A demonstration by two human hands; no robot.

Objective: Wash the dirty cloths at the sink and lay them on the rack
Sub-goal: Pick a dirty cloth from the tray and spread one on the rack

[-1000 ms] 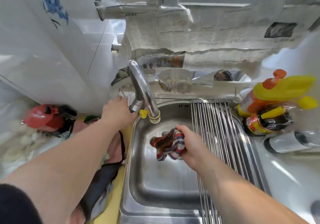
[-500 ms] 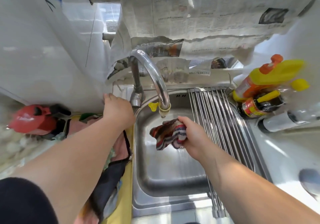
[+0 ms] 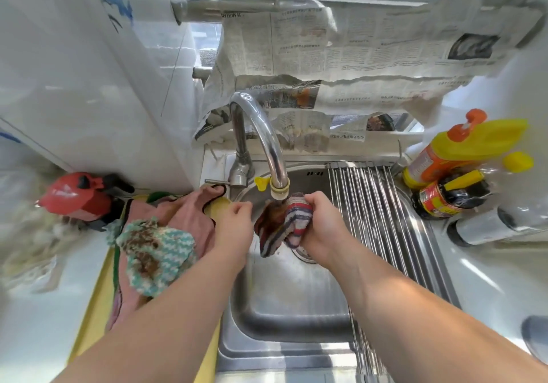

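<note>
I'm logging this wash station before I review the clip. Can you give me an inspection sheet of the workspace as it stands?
Surface: steel sink set in a white counter.
Job's things: striped cloth held right under the faucet spout; teal stained cloth and pink cloth piled on a yellow tray left of the sink; rack across the sink's right side, no cloth on it.
Clutter: red object at left; yellow-orange bottle, dark bottle and clear bottle at right.
Hands: right hand grips the striped cloth; left hand beside it, fingers curled, contact unclear.
Cables: nothing seen.
Surroundings: newspaper hung behind the faucet.
</note>
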